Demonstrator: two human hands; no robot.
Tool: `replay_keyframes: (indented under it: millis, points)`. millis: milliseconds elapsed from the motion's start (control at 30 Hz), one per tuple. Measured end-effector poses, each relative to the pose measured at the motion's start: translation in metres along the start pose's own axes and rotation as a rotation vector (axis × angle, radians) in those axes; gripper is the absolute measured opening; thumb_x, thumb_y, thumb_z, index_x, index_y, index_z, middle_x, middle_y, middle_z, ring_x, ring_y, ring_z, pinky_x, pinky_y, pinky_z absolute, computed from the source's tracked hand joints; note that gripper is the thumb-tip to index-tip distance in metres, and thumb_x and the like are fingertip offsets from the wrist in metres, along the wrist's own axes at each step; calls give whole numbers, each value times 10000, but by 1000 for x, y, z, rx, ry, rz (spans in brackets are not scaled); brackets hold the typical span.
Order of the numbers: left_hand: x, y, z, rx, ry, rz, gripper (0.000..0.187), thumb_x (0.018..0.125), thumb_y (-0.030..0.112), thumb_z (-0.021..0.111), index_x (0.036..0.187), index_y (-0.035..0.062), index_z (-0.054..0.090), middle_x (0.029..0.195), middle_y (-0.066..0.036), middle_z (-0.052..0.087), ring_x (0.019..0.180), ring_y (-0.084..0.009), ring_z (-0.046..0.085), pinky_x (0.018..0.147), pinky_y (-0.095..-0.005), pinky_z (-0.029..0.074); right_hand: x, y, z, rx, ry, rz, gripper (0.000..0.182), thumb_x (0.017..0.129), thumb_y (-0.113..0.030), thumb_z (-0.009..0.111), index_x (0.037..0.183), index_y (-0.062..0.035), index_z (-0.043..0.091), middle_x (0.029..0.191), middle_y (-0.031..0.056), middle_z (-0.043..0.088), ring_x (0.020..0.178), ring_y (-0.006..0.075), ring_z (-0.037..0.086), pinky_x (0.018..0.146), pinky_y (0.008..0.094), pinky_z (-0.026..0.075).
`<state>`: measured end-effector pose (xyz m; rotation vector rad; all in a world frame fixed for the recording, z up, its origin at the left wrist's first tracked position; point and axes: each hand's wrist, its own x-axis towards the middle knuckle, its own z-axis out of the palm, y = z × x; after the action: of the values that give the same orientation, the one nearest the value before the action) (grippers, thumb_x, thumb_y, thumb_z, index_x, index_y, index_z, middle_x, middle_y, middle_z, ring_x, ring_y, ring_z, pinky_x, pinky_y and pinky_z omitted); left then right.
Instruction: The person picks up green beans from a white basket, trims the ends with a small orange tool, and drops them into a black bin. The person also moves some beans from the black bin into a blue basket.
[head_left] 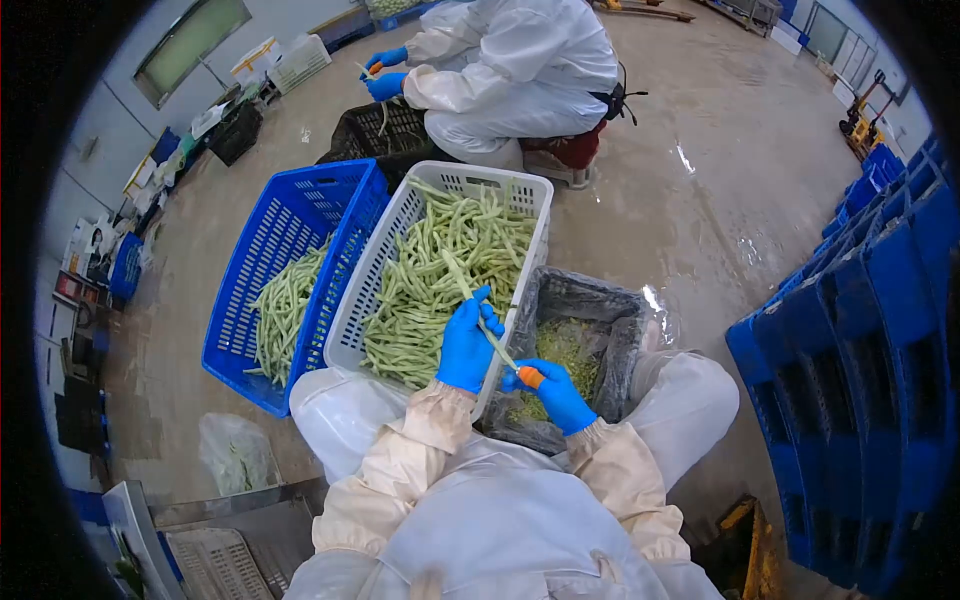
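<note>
My left hand [466,343], in a blue glove, is closed round a long pale green stem [487,331] above the near edge of the white crate [341,345]. Toward the stem's lower end, my right hand [556,391], also gloved in blue, holds a small tool with an orange part [530,377]. The tool's blade, if any, is too small to make out. Many similar green stems [465,240] fill the white crate. Under my right hand, a dark bin lined with plastic [622,310] holds green scraps [566,345].
A blue crate [240,290] with more stems stands left of the white one. Ahead, a co-worker in white [520,70] sits by a black crate [345,135]. Blue pallets [860,370] are stacked at right. A plastic bag [237,452] lies on the floor at left.
</note>
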<state>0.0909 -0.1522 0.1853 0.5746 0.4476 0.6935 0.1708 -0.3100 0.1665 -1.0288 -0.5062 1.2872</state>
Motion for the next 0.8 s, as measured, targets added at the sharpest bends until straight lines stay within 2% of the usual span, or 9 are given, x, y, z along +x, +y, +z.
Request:
replay_keyframes:
  millis: [267,333,500,600,633,700,733,767,800]
  points:
    - [-2,-16,3,206,116,29,312,903,173,508,1163,1,518,755,5,505,653,-105,483,624,-234,429,14,49,-2,-317,208,-42,168,851,-131,519,909,7,596,767,103,625,675,189,595,610,357,481]
    - [-3,-21,4,350,91,45,287,892,151,519,1135,0,545,748,2,513,656,-102,493,624,-223,424,14,59,8,-873,252,-290,167,814,-143,554,877,9,582,724,128,614,644,209,589,594,367,467]
    - [-8,-31,-22,1173,-124,265,197,825,102,599,991,0,627,824,-22,575,716,-125,533,641,-260,427,11,39,10,-379,255,-190,183,853,-142,544,920,17,604,724,69,595,649,141,560,601,288,461]
    - [-16,37,-69,1088,38,258,220,842,106,589,1042,16,610,914,-38,599,873,-149,562,774,-267,448,14,1,-32,-221,587,-357,172,866,-140,550,904,20,602,730,54,591,656,123,550,618,264,455]
    - [-11,66,-105,1123,143,523,225,883,160,540,1051,17,585,934,-50,608,914,-164,551,807,-311,443,12,5,-42,-167,645,-338,175,873,-151,542,885,12,606,728,48,589,655,114,548,612,266,456]
    - [-9,181,-165,1413,461,402,268,893,162,493,1100,12,572,1024,-75,597,922,-178,540,803,-322,441,7,4,-48,-244,682,-236,168,871,-140,540,858,15,603,716,49,589,624,119,541,619,264,448]
    - [-23,234,-115,1372,580,239,299,872,160,510,1124,8,559,1031,-134,594,961,-220,536,818,-361,427,9,3,-49,-323,711,-162,166,869,-129,538,831,19,601,705,49,590,593,125,535,627,263,441]
    - [-25,263,-136,1927,604,851,327,849,192,541,1116,5,558,997,-196,580,971,-285,533,823,-405,416,12,8,-47,-251,747,-129,107,834,-85,566,796,8,603,730,46,598,625,118,538,634,253,438]
    - [-29,288,-118,2187,824,876,371,826,217,568,1136,13,549,1018,-246,555,977,-341,517,843,-426,407,15,2,-37,-249,740,-111,107,834,-85,566,796,8,603,730,46,598,625,118,538,634,253,438]
